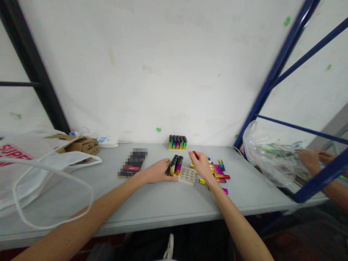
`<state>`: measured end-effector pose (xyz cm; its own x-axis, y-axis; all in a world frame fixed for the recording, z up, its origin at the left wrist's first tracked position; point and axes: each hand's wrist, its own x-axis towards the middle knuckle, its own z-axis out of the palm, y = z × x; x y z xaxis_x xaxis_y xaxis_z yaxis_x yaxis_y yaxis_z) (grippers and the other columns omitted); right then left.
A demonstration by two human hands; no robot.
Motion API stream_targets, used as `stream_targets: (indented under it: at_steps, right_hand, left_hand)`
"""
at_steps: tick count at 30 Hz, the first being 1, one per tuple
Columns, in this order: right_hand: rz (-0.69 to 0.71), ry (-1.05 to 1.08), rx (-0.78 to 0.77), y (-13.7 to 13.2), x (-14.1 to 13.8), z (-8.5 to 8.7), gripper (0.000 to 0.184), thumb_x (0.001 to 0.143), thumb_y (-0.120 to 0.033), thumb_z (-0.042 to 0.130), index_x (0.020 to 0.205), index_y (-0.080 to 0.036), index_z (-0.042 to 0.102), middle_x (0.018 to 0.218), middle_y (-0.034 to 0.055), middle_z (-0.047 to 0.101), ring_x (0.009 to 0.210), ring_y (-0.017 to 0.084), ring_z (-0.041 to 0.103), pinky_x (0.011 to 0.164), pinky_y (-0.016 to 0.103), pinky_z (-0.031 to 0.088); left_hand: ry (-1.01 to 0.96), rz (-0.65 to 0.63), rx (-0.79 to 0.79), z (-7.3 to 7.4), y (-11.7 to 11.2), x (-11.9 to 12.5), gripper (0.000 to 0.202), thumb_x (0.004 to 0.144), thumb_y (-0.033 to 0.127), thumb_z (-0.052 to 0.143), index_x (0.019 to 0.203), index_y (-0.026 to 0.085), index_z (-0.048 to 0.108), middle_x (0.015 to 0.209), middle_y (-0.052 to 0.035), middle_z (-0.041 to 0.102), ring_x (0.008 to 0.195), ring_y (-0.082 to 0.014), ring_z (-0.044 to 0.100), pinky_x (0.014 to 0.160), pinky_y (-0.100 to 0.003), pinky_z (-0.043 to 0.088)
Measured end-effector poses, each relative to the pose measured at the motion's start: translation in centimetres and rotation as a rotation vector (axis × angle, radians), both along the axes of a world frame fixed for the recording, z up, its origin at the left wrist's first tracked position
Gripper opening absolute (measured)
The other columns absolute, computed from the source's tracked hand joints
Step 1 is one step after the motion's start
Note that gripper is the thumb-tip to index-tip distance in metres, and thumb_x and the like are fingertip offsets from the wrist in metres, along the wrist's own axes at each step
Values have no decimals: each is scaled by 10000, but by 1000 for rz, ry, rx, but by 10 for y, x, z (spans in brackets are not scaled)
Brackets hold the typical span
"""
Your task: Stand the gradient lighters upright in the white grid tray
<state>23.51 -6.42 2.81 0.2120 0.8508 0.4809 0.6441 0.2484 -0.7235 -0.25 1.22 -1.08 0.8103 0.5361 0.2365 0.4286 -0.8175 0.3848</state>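
Note:
A white tray point(187, 176) with rows of square holes lies on the table in front of me. Several lighters point(178, 167) with black tops stand upright in its left part; the holes at its right are bare. Around the left end of the tray, my left hand point(159, 171) is closed, thumb at the front and fingers behind. My right hand point(201, 165) is pinched just above and right of the tray, on a lighter point(195, 154) whose red end shows; the rest is hidden by the fingers. Loose shiny lighters point(221, 177) in yellow, red, purple and blue lie beneath and right of that hand.
A full block of lighters point(177, 143) stands near the wall. To the left lie a phone point(133, 165), a cardboard box point(84, 146) and a white plastic bag point(40, 174). Past the blue metal frame point(272, 83), another person's hands point(312, 159) work beside a clear plastic bag point(261, 156).

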Motion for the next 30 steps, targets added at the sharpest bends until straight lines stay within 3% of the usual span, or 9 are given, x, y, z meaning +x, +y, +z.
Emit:
stream_targets:
  at_steps: [5,9,14,20,25,30]
  right_hand:
    - [-49,-88,15,-1,-2,-1,363,888,-473,450,607,-256,372,551,-50,369,579,141,365,603,307,222]
    - [-48,-106,36,-5,-2,3,411,951,-512,436,636,-257,372,557,-51,380,581,147,380,606,304,237]
    - [131,-223,-44,-15,-2,20,503,1065,-603,429,726,-235,485,633,-32,517,621,163,472,640,292,317]
    - [466,-553,-103,-40,-5,49,323,1132,-379,474,911,-201,627,832,18,664,760,177,575,756,285,394]
    - [430,-658,-97,-56,-11,62,411,1121,-423,544,821,-182,688,787,40,671,715,172,557,722,293,371]
    - [457,-642,-182,-51,-12,58,425,1098,-420,593,761,-184,701,671,21,684,600,153,534,657,279,337]
  left_hand:
    - [-53,-1,-11,-4,3,0,721,818,803,778,1227,213,713,1166,-107,714,1114,-338,684,1034,-401,518]
    - [-30,-2,-23,0,1,0,716,830,793,770,1233,204,710,1184,-115,709,1133,-345,678,1051,-413,516]
    - [-14,19,-26,4,-3,1,708,840,765,775,1241,187,699,1171,-119,706,1118,-347,679,1043,-420,521]
    - [-33,7,-47,4,-3,1,705,829,775,775,1220,192,705,1141,-114,710,1083,-342,681,1011,-423,538]
    - [-39,5,-49,8,-5,1,647,823,737,791,1182,205,713,1110,-98,713,1063,-346,690,993,-426,547]
    - [-35,-1,-56,12,-8,2,604,828,706,789,1157,204,719,1104,-99,712,1043,-350,694,979,-429,552]
